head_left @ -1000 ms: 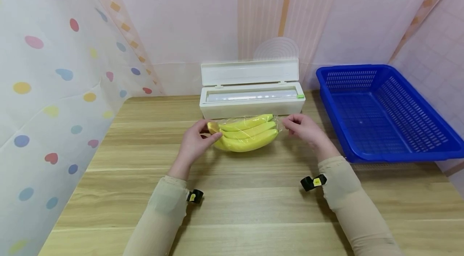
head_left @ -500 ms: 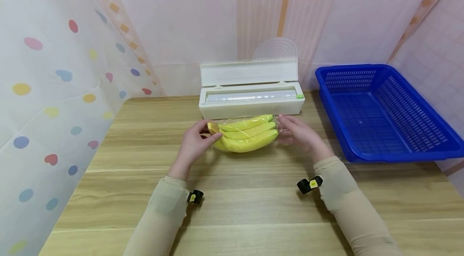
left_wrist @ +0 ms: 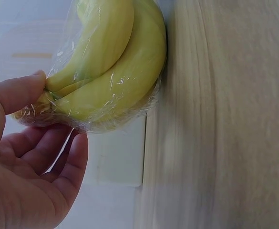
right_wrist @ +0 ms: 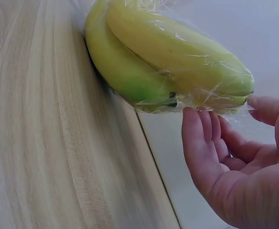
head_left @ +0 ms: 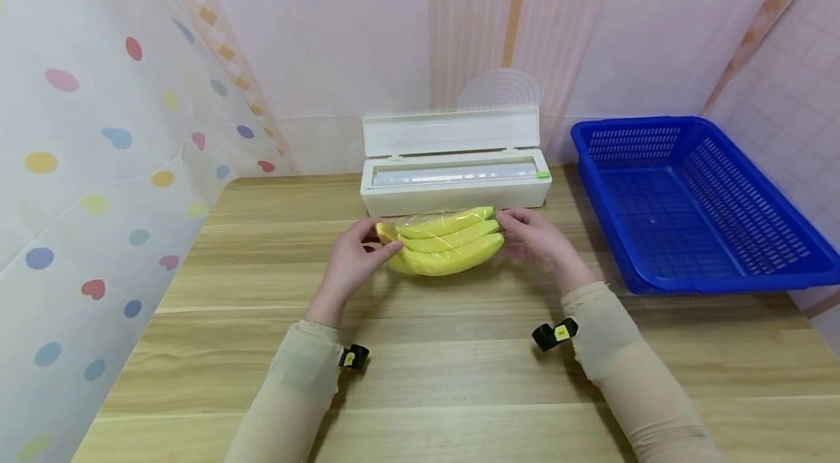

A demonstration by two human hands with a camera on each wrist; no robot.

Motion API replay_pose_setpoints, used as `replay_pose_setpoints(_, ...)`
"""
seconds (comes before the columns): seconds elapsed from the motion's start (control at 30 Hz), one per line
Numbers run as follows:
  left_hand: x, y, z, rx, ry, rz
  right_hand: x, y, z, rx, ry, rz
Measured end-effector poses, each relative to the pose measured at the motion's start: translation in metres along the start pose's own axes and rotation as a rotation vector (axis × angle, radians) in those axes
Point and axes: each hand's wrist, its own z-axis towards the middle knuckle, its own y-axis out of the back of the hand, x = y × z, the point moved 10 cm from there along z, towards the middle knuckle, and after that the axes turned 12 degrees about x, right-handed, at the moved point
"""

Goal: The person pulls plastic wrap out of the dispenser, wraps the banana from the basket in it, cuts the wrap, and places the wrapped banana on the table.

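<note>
A bunch of yellow bananas [head_left: 449, 240], covered in clear plastic wrap [right_wrist: 208, 100], lies on the wooden table in the head view. At its left end, my left hand [head_left: 351, 259] holds the wrapped stem [left_wrist: 34, 112] between thumb and fingers. My right hand [head_left: 541, 240] is at the opposite end. In the right wrist view its fingertips press the film against the banana tips, and its thumb touches the wrap at the top tip. Just behind the bunch stands a white cling film box [head_left: 456, 198], lid raised, with a roll of film [head_left: 453, 175] inside.
On the right stands a blue plastic basket [head_left: 607, 230] with slotted sides. Patterned cloth [head_left: 328, 47] hangs behind and beside the wooden table [head_left: 446, 375]. A green slider [head_left: 542, 175] sits at the right end of the box.
My right hand has moved left, from pinching loose film beyond the banana tips to pressing against the tips. My left hand and the bananas have stayed put.
</note>
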Motion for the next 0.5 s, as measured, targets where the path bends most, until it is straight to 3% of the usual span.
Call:
replay_pose_setpoints(0.27, 0.001, 0.0, -0.001, -0.011, -0.012, -0.006, 0.002, 0.002, 0.001, -0.068, 0.031, 0.025)
replay_pose_setpoints(0.5, 0.0, 0.001, -0.002, -0.026, -0.016, 0.003, 0.001, 0.01, 0.003, -0.241, 0.022, -0.041)
